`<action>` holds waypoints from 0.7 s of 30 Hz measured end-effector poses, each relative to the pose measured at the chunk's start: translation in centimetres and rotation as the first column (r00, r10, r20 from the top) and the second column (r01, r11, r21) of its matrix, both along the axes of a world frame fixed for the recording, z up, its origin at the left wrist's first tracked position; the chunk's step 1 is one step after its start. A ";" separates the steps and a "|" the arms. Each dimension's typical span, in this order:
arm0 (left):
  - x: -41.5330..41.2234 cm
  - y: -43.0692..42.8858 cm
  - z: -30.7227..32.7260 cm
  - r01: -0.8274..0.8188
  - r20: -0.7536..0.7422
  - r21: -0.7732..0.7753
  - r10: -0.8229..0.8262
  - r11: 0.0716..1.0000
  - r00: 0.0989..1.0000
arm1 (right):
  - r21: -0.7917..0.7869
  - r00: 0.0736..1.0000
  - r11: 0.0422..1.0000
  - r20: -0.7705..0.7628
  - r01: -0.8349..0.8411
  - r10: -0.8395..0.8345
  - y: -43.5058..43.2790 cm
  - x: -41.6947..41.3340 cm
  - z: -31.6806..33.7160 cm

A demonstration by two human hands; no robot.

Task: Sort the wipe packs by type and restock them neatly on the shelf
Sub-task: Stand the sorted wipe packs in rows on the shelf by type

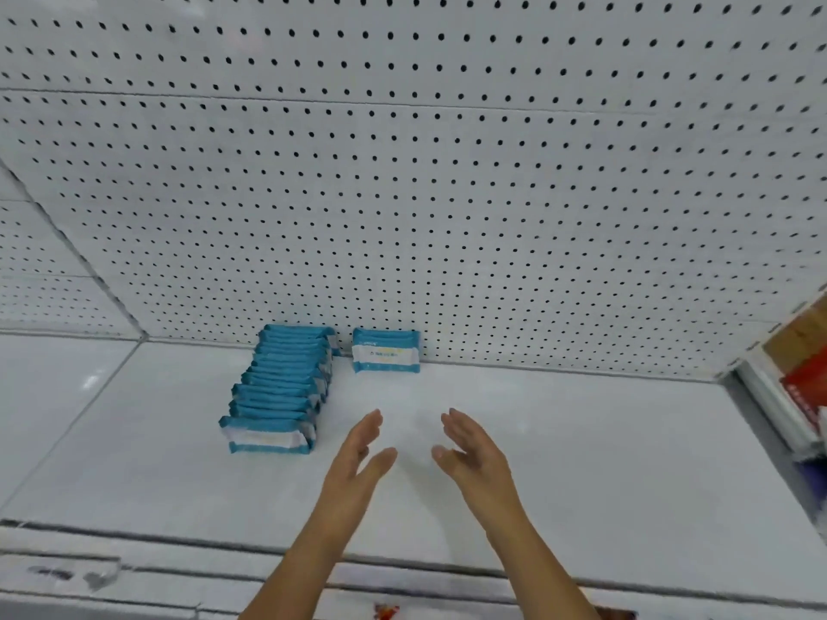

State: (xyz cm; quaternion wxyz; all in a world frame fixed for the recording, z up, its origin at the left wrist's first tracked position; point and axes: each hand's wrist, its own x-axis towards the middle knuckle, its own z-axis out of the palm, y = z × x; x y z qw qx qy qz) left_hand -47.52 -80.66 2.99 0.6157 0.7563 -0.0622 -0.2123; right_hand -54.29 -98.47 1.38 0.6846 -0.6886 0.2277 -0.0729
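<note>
A: What was closest to the camera?

B: The left forearm (291,566) and right forearm (537,561), both bare, reaching over the shelf's front edge. The left grip (358,458) and right grip (474,458) hovered side by side above the white shelf (604,463), palms turned toward each other.

A: Were they holding anything?

B: No. Both grips were wide, fingers straight, with a gap between them and nothing in it.

A: And the wipe packs?

B: A row of teal-and-white wipe packs (282,387) stood on edge ahead and to the left of the left grip, running from the pegboard back panel (447,194) toward the shelf front. The front pack (268,436) was just left of the left grip's fingertips, not touching them.

A: Any others?

B: A single wipe pack (386,351) of the same colours stood straight ahead of both grips, upright against the pegboard, just right of the row's far end.

A: Anything beyond that?

B: Far right of the right grip, red and brown boxes (803,382) were blurred at the frame's edge.
</note>
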 end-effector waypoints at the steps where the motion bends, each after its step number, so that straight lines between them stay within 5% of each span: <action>1: -1.1 0.1 0.0 0.024 0.005 0.006 -0.024 1.000 1.000 | -0.013 1.000 1.000 0.008 0.015 -0.015 0.1 -1.4 0.3; 21: -27.9 0.4 0.9 0.446 0.010 -0.190 -0.453 0.874 0.892 | 0.005 0.832 0.833 0.052 0.553 -0.552 5.7 -36.7 3.6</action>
